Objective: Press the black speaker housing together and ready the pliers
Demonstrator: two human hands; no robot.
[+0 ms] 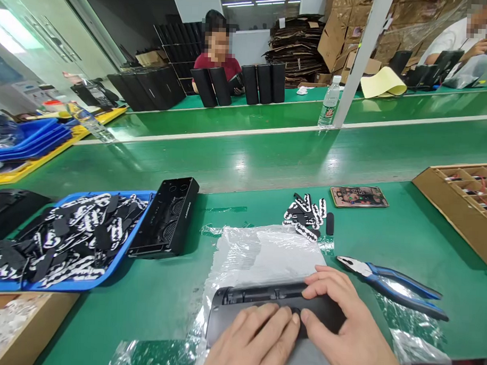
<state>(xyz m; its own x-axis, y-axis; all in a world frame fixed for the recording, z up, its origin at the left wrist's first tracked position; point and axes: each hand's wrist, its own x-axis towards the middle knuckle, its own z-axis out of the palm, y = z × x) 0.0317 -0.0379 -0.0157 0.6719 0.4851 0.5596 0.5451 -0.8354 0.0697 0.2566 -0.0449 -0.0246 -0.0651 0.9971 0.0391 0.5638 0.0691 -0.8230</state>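
Observation:
A black speaker housing (239,302) lies lengthwise on a sheet of clear plastic wrap (260,255) at the near edge of the green table. My left hand (254,337) rests flat on its near side, fingers together. My right hand (342,319) presses on its right half, fingertips on the top face. Just beyond the wrap lies a small pile of black-and-white pads (306,214).
A second black housing (168,217) leans on a blue tray (116,263) of pads at left. Blue-handled pliers (392,283), a phone (358,196) and a cardboard divider box (458,206) sit to the right. Across the conveyor, a water bottle (329,103), black housings (265,83) and two people.

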